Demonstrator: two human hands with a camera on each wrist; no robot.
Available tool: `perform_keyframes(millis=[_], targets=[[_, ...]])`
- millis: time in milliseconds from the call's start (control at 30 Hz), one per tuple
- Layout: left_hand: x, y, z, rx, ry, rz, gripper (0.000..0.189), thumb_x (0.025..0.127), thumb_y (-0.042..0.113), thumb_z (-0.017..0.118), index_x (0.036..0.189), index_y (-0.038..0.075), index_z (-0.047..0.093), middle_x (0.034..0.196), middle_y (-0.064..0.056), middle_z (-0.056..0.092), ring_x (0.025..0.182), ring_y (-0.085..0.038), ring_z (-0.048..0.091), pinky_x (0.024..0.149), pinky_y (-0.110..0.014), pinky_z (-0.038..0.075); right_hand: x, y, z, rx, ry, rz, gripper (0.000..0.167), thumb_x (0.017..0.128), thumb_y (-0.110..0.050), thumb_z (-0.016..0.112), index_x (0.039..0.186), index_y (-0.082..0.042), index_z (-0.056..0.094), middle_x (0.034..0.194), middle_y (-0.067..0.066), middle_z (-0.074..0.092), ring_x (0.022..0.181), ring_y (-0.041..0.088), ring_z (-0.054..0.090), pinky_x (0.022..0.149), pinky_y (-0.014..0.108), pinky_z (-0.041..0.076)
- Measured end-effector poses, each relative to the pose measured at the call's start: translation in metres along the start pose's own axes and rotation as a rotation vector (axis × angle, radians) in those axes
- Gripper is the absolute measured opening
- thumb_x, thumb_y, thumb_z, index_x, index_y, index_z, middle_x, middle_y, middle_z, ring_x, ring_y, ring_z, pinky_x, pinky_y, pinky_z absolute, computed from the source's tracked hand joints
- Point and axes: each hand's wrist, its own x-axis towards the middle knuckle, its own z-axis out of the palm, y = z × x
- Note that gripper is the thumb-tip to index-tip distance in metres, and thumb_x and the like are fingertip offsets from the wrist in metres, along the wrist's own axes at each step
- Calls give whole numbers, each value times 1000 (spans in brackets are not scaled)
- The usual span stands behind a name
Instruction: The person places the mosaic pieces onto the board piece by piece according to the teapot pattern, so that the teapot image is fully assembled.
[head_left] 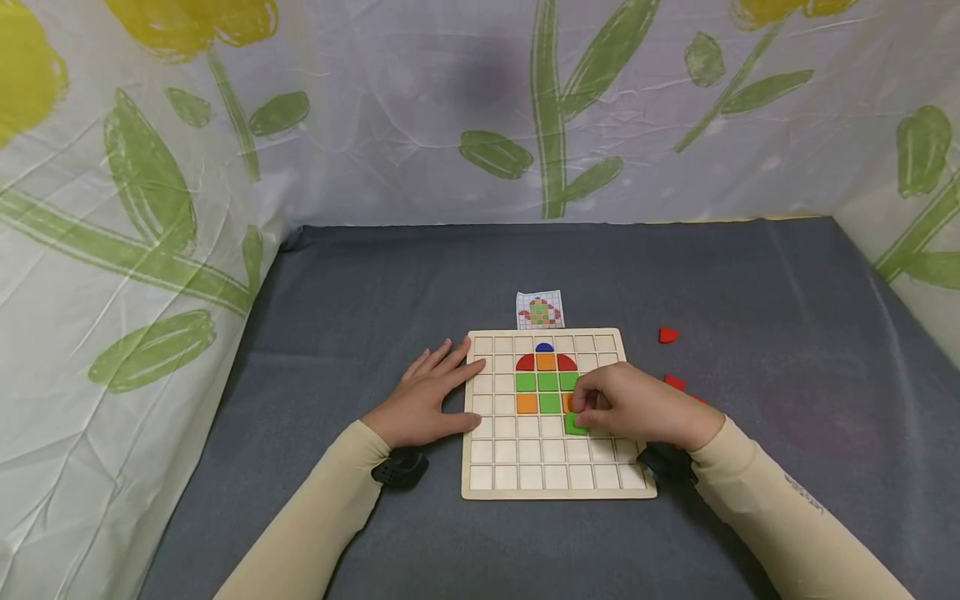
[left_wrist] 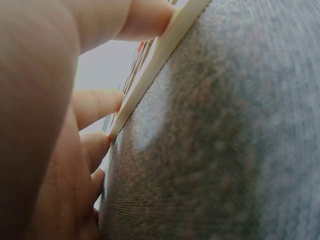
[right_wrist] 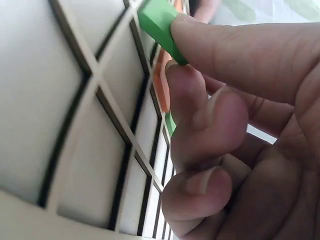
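A wooden grid board (head_left: 525, 485) lies on the grey cloth with coloured blocks set in its upper cells. Those include a blue half-round piece (head_left: 544, 347), red rounded pieces (head_left: 526, 362), orange squares (head_left: 527, 403) and green squares (head_left: 548, 381). Between thumb and fingertip, my right hand (head_left: 637, 404) pinches a green square block (right_wrist: 159, 22), tilted over a cell just below the right orange square. My left hand (head_left: 427, 400) is spread along the board's left side, its thumb and fingertips touching the wooden edge (left_wrist: 160, 57).
Behind the board lies a small printed pattern card (head_left: 540, 312). Red pieces are on the cloth to the right, one pointed red block (head_left: 668, 335) farther back and another red block (head_left: 674, 382) partly behind the right hand. Flower-printed fabric (head_left: 405, 125) walls the back and sides.
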Motion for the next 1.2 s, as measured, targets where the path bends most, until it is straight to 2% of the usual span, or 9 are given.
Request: perform_keyframes(millis=[333, 533, 733, 900, 1200], targets=[[0, 2, -1, -7, 5, 15, 81, 94, 43, 73, 164, 20, 40, 177, -2, 13, 164, -31, 5, 130, -57, 2, 0, -1, 7, -33, 15, 20, 21, 89, -10, 84, 78, -19, 68, 73, -12, 58, 66, 7, 51, 60, 24, 46], [0, 1, -1, -13, -1, 19, 82, 94, 43, 73, 165, 20, 39, 177, -2, 11, 164, -31, 4, 130, -57, 1, -7, 0, -8, -85, 24, 38, 18, 91, -13, 82, 80, -20, 70, 75, -11, 61, 67, 7, 51, 59, 24, 45], [1, 0, -1, -9, -8, 21, 81, 95, 43, 72, 165, 20, 38, 177, -2, 11, 164, -30, 4, 130, -57, 1, -25, 5, -41, -97, 58, 171, 4, 94, -14, 80, 92, -15, 76, 82, -5, 70, 70, 12, 57, 60, 27, 49], [1, 0, -1, -8, -11, 8, 82, 95, 44, 72, 165, 21, 37, 177, -2, 10, 164, -30, 3, 130, -57, 1, -41, 11, -62, -126, 77, 230, 4, 95, -14, 79, 97, -14, 76, 86, -3, 71, 72, 13, 61, 63, 30, 52], [0, 1, -1, -5, -12, 5, 82, 95, 44, 72, 165, 20, 38, 177, -3, 10, 164, -31, 3, 130, -57, 0, -74, 33, -62, -72, 54, 333, 7, 94, -18, 80, 97, -15, 75, 88, -6, 73, 76, 13, 62, 65, 27, 52]])
